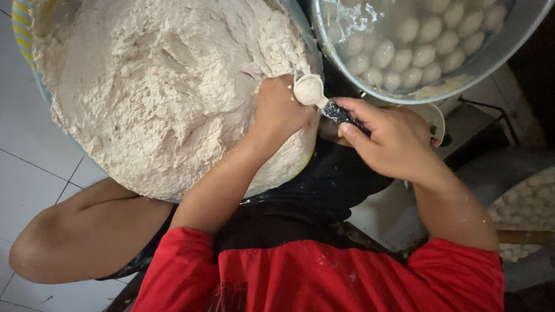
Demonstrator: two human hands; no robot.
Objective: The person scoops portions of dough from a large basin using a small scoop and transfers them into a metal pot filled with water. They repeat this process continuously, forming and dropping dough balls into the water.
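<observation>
A big basin [23, 34] with a striped rim holds a heap of pale, rough paste [156, 86]. My left hand [280, 110] is closed on a lump of that paste at the heap's right edge, squeezing it upward. My right hand [390, 141] grips the dark handle of a spoon [315, 93], whose bowl carries a smooth ball of paste right above my left fist. To the upper right, a metal pot [491, 58] of water holds several pale round balls [416, 52].
My bare knee [69, 237] rests on white floor tiles [29, 150] at the lower left. A tray of small pale balls [529, 199] shows at the right edge. A small white dish [435, 115] sits under the pot, behind my right hand.
</observation>
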